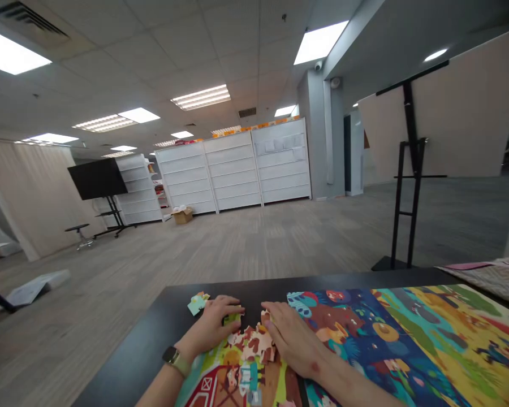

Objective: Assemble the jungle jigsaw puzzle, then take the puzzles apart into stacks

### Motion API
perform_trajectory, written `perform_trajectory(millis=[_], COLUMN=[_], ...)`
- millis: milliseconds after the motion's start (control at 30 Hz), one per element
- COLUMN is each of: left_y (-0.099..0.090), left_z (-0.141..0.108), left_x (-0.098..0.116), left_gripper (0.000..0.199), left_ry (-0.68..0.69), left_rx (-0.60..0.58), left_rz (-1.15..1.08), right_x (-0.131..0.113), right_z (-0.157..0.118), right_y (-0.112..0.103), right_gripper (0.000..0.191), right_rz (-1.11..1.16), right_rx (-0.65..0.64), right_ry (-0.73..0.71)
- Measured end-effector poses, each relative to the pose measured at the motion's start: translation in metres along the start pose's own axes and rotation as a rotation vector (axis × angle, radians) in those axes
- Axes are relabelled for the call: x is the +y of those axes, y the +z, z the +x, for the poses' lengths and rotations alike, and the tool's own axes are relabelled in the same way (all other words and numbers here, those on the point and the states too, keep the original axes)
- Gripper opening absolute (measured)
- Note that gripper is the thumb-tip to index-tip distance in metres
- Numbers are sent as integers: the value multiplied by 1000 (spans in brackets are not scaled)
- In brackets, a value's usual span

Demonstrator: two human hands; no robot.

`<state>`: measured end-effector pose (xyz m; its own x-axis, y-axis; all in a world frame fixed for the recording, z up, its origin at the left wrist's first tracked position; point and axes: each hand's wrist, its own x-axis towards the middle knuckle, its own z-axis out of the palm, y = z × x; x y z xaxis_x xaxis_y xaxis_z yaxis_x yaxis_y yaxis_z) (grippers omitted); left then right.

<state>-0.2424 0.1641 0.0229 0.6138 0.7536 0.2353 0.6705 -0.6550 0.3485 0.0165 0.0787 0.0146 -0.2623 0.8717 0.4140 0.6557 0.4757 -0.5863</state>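
A large jigsaw puzzle [365, 345] in bright colours lies on the black table [152, 345], showing farm scenes and animals. Brown-and-white cow pieces [252, 343] sit at its near edge between my hands. My left hand [214, 327], with a smartwatch [173, 360] on the wrist, rests flat on a green piece [232, 319]. Just beyond its fingers lies a loose pale blue piece [197, 303]. My right hand [294, 339] lies spread on the puzzle, its fingertips touching the cow pieces. Neither hand visibly grips anything.
A patterned cloth [494, 280] covers the table's far right corner. Beyond the far table edge are a carpeted floor, a black easel [409, 192] with a large board, white shelving units [233, 169], a cardboard box [182, 215], and a wall screen on a stand [97, 178].
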Motion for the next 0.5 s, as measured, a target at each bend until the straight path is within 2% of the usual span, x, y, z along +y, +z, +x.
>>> perform_trajectory(millis=[100, 200, 367, 500], left_y=[2, -6, -24, -21], left_z=[0, 0, -6, -16], left_x=[5, -6, -52, -84], left_gripper=[34, 36, 36, 37], left_ry=[17, -4, -187, -357], left_rx=[20, 77, 255, 233], left_rz=[-30, -34, 33, 100], right_x=[2, 7, 12, 11], right_z=[1, 3, 4, 5], right_y=[-1, -1, 2, 1], right_gripper=[42, 42, 38, 38], right_rz=[45, 88, 134, 146], right_rx=[36, 81, 98, 81], right_ry=[38, 84, 87, 62])
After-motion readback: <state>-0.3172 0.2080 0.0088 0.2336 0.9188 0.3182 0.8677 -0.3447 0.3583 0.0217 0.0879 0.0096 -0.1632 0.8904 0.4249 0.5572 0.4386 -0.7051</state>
